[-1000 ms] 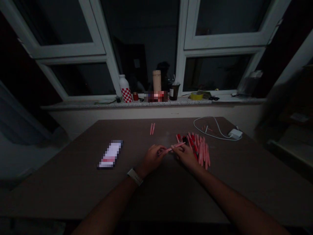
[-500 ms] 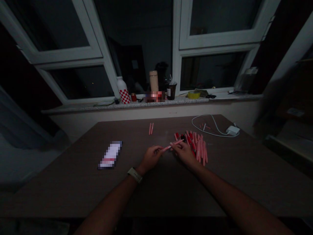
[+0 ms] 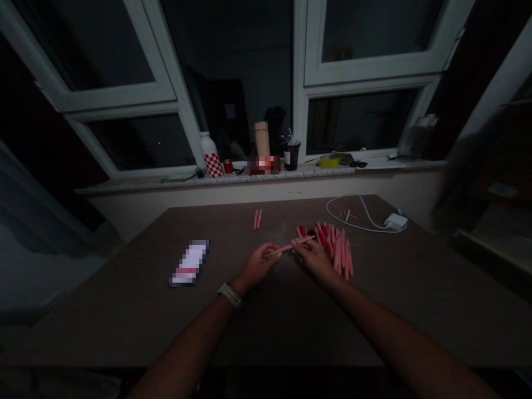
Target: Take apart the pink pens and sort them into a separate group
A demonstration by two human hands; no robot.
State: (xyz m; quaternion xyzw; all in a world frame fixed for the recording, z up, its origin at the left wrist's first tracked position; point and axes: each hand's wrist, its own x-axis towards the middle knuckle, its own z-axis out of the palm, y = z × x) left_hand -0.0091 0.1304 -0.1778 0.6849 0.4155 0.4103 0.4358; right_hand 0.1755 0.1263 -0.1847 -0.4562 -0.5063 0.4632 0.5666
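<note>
Both my hands hold one pink pen [image 3: 291, 245] just above the brown table [image 3: 124, 310]. My left hand [image 3: 258, 266], with a watch on the wrist, is closed on the pen's left end. My right hand [image 3: 312, 257] pinches its right part. Right of that hand lies a heap of several pink and red pens [image 3: 337, 249]. Two more pink pens [image 3: 257, 218] lie side by side farther back on the table.
A blurred flat card [image 3: 189, 262] lies at the left of the table. A white charger with its coiled cable [image 3: 384, 220] sits at the back right. The windowsill [image 3: 257, 174] behind carries a checked bottle [image 3: 210, 154], a tall cup, a dark cup and a tape roll.
The hands and pen stay almost where they were. The camera view has shifted a little, so everything sits slightly higher and to the left.
</note>
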